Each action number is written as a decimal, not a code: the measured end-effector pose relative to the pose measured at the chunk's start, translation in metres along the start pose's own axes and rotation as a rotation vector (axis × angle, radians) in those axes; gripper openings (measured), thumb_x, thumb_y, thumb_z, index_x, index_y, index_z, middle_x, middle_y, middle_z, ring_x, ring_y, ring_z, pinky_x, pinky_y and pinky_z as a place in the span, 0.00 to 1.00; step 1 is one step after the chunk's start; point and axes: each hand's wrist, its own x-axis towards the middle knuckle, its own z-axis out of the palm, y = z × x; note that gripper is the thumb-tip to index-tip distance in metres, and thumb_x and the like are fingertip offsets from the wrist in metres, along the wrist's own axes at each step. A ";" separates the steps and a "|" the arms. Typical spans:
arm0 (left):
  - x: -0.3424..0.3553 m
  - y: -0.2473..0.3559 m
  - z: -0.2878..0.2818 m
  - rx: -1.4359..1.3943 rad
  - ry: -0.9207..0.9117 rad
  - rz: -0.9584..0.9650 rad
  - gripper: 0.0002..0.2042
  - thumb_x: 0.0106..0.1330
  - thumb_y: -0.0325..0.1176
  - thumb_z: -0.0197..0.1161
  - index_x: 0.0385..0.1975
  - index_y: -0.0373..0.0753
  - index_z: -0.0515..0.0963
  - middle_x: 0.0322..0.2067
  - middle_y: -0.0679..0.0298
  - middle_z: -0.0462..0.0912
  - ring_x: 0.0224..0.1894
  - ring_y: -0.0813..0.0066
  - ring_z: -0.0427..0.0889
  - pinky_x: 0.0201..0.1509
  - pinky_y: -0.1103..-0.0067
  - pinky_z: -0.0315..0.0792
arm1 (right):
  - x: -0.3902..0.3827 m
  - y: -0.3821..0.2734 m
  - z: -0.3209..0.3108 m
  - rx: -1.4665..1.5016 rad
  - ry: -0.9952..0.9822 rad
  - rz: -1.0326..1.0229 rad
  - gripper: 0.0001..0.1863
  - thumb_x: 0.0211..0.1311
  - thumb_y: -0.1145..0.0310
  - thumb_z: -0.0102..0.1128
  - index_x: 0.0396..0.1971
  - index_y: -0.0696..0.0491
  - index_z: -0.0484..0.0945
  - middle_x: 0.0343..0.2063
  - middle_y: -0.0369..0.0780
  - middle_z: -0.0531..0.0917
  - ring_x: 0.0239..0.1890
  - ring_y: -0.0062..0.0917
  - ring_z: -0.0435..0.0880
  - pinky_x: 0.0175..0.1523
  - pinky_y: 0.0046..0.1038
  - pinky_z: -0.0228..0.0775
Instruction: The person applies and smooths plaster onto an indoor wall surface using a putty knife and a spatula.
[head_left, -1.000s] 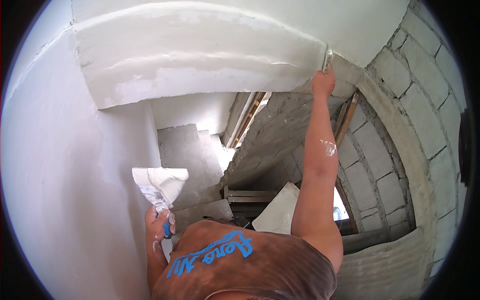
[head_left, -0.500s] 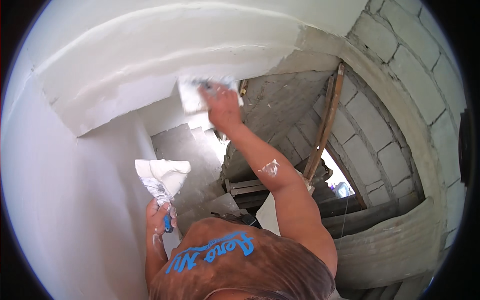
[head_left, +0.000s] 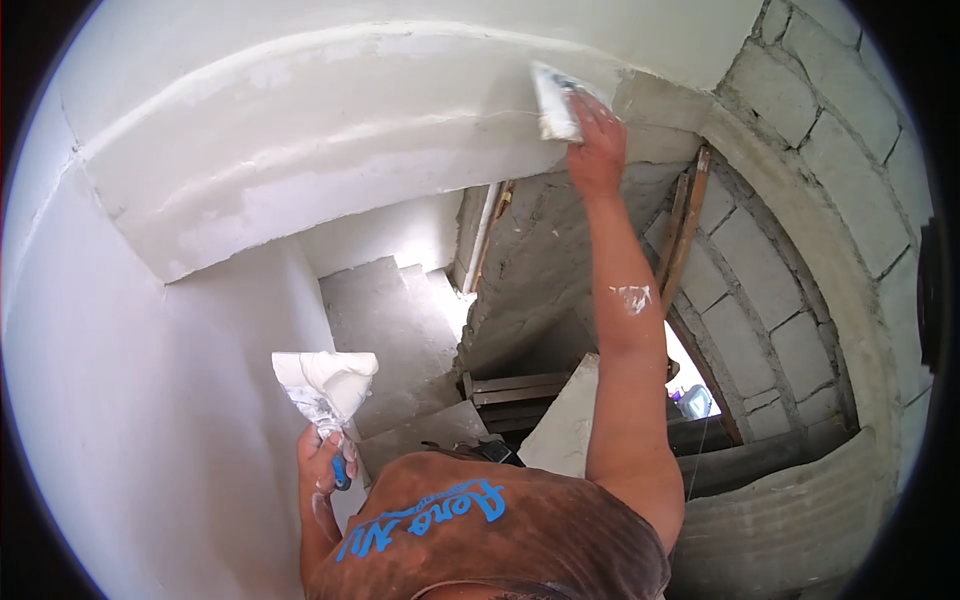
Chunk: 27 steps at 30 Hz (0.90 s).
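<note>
My right hand point(head_left: 598, 145) reaches far forward, its fingers closed on a flat plastering trowel point(head_left: 556, 105) smeared with white putty. The trowel's blade lies against, or very close to, the whitened face of the beam point(head_left: 400, 135) near its right end. Lower left, my left hand point(head_left: 325, 460) is wrapped round the blue handle of a wide putty knife point(head_left: 318, 400), held upright. A thick heap of white putty point(head_left: 345, 375) sits on that knife's blade. Dried white smears mark my right forearm.
A smooth white wall point(head_left: 190, 400) rises close on my left. Below are grey concrete steps point(head_left: 385, 310). To the right stand a bare block wall point(head_left: 765, 290) and leaning wooden boards point(head_left: 685, 225). A curved corrugated sheet point(head_left: 780, 530) lies at lower right.
My right hand has swept the trowel from the beam's lower edge up and to the right. The left hand holds the loaded putty knife almost still, and the view has shifted slightly.
</note>
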 end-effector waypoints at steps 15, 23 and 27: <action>0.005 -0.004 0.002 -0.008 -0.011 -0.071 0.12 0.70 0.37 0.58 0.42 0.34 0.68 0.17 0.60 0.73 0.10 0.71 0.70 0.11 0.77 0.67 | 0.002 0.002 -0.010 -0.069 0.054 -0.056 0.36 0.42 0.80 0.59 0.58 0.42 0.77 0.54 0.39 0.79 0.57 0.37 0.75 0.59 0.41 0.64; 0.008 -0.007 0.010 -0.084 0.013 -0.033 0.12 0.69 0.35 0.60 0.42 0.32 0.71 0.18 0.60 0.75 0.12 0.72 0.72 0.14 0.78 0.68 | -0.094 0.043 0.016 -0.144 -0.411 -0.022 0.44 0.38 0.78 0.63 0.64 0.38 0.70 0.60 0.37 0.74 0.61 0.37 0.72 0.61 0.42 0.65; 0.008 -0.013 -0.001 -0.072 0.011 -0.051 0.13 0.68 0.36 0.60 0.42 0.31 0.71 0.18 0.60 0.75 0.11 0.72 0.72 0.14 0.77 0.68 | -0.221 0.031 0.007 -0.016 -0.781 -0.036 0.42 0.39 0.78 0.63 0.63 0.41 0.71 0.59 0.39 0.75 0.60 0.37 0.73 0.62 0.42 0.64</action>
